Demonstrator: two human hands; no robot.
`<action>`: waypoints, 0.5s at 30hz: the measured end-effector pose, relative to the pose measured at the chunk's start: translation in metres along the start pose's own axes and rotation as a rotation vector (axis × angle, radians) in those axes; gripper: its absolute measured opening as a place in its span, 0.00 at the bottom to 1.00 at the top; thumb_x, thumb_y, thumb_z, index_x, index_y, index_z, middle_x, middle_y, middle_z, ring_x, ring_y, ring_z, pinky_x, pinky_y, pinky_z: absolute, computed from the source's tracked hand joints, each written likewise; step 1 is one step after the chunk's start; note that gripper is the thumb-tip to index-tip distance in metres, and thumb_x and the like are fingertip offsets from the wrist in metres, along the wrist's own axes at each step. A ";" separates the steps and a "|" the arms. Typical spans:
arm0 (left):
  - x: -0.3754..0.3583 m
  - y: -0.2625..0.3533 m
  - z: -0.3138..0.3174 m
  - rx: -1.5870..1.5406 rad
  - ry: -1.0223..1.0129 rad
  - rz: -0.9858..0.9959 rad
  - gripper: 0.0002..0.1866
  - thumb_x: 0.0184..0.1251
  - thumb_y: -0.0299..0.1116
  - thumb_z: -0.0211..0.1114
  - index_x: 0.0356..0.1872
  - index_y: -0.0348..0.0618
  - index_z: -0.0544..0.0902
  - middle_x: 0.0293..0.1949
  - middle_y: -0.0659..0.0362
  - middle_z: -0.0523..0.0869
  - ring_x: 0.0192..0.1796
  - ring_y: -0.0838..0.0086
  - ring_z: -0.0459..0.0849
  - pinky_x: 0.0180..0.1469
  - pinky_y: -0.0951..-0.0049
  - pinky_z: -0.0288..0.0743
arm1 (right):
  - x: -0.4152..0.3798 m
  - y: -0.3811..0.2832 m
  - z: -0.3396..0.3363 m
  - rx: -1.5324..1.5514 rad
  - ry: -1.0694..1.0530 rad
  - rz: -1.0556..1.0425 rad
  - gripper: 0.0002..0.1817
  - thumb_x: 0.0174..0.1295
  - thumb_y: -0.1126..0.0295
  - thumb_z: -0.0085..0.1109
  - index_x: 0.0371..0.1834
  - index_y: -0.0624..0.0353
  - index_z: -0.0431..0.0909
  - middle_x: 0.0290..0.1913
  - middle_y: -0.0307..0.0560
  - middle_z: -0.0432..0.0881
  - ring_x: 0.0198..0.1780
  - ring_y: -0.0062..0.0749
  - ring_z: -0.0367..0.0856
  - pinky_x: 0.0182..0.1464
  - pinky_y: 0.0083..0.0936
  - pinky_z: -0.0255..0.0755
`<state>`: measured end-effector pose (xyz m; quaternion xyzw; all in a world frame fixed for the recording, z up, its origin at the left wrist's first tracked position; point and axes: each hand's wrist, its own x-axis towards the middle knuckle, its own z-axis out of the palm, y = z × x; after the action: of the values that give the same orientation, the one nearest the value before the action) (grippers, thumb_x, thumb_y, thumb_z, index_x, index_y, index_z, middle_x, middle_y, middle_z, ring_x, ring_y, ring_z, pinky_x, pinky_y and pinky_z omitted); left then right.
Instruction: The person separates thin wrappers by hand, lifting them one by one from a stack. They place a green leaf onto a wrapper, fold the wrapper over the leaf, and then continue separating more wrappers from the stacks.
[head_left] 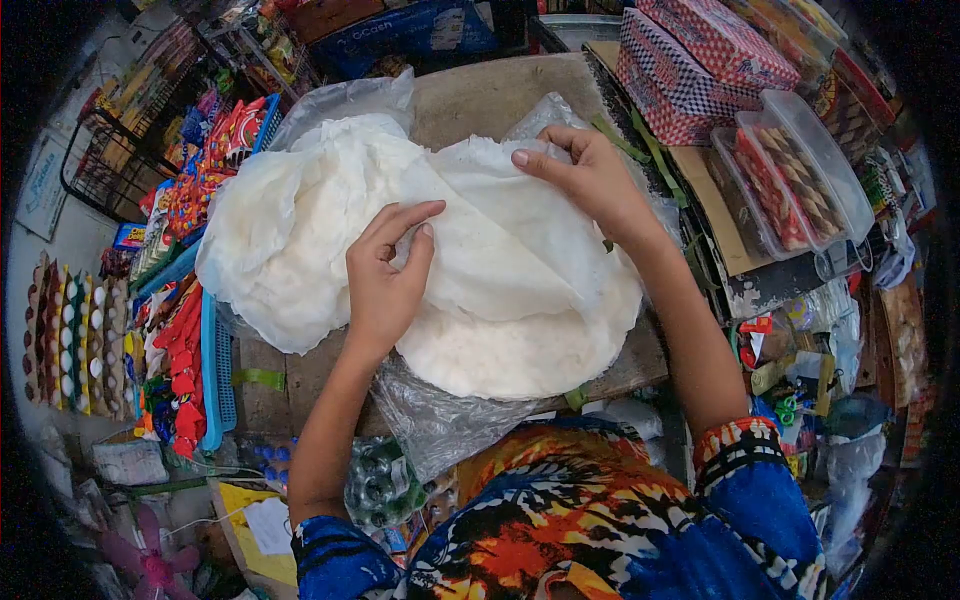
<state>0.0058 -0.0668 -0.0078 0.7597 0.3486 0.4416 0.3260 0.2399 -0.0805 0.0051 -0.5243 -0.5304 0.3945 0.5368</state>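
A stack of thin, round white sheets lies on the wooden table, its top sheet partly lifted and folded. My right hand pinches the far edge of that top sheet between thumb and fingers. At the sheet's left side is my left hand, its thumb and fingers curved with a gap between them, resting near the fold. Left of the stack, a loose, crumpled heap of similar white sheets overlaps it. Clear plastic shows under the near edge.
The wooden table extends behind the sheets. Checkered boxes and a clear container of rolled wafers stand at the right. At the left are a blue basket with colourful packets and egg trays. A pink fan sits lower left.
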 end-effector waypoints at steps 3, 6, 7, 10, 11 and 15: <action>0.000 0.003 -0.001 -0.024 -0.020 -0.054 0.12 0.65 0.19 0.56 0.47 0.33 0.83 0.46 0.56 0.82 0.50 0.74 0.78 0.55 0.78 0.68 | -0.001 -0.004 -0.002 -0.036 -0.023 -0.005 0.13 0.57 0.63 0.65 0.33 0.64 0.81 0.29 0.39 0.82 0.28 0.19 0.78 0.32 0.20 0.72; 0.001 0.004 0.001 -0.045 0.003 -0.037 0.12 0.63 0.18 0.55 0.45 0.32 0.83 0.41 0.57 0.82 0.44 0.79 0.77 0.48 0.81 0.68 | 0.000 -0.001 -0.001 -0.065 -0.004 -0.009 0.13 0.57 0.63 0.66 0.33 0.64 0.81 0.29 0.40 0.82 0.28 0.19 0.78 0.31 0.20 0.71; 0.001 0.005 0.001 -0.049 0.021 -0.019 0.13 0.62 0.17 0.55 0.45 0.32 0.83 0.37 0.59 0.81 0.38 0.82 0.76 0.41 0.84 0.68 | 0.000 -0.001 -0.001 -0.065 -0.005 -0.010 0.13 0.57 0.63 0.66 0.33 0.64 0.81 0.29 0.40 0.82 0.28 0.19 0.78 0.31 0.20 0.71; 0.000 0.004 0.001 -0.029 0.020 0.005 0.13 0.62 0.17 0.55 0.45 0.32 0.83 0.37 0.59 0.82 0.38 0.82 0.76 0.42 0.84 0.68 | 0.000 0.000 0.000 -0.056 -0.019 0.010 0.14 0.56 0.62 0.66 0.33 0.64 0.81 0.29 0.40 0.82 0.28 0.19 0.78 0.31 0.20 0.72; 0.000 0.004 0.000 -0.029 0.021 0.005 0.13 0.62 0.17 0.55 0.45 0.32 0.83 0.37 0.59 0.82 0.38 0.82 0.76 0.42 0.84 0.68 | 0.000 -0.001 0.000 -0.039 -0.021 0.014 0.14 0.56 0.62 0.67 0.33 0.64 0.81 0.29 0.41 0.82 0.28 0.19 0.78 0.31 0.20 0.72; 0.000 0.003 0.001 -0.043 0.002 -0.010 0.12 0.63 0.18 0.55 0.44 0.32 0.84 0.40 0.58 0.82 0.43 0.79 0.77 0.47 0.82 0.68 | 0.000 0.000 0.000 -0.036 -0.019 0.016 0.14 0.56 0.62 0.67 0.34 0.64 0.82 0.29 0.41 0.82 0.28 0.20 0.78 0.31 0.20 0.72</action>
<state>0.0074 -0.0687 -0.0053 0.7503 0.3432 0.4480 0.3444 0.2404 -0.0801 0.0055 -0.5345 -0.5383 0.3940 0.5189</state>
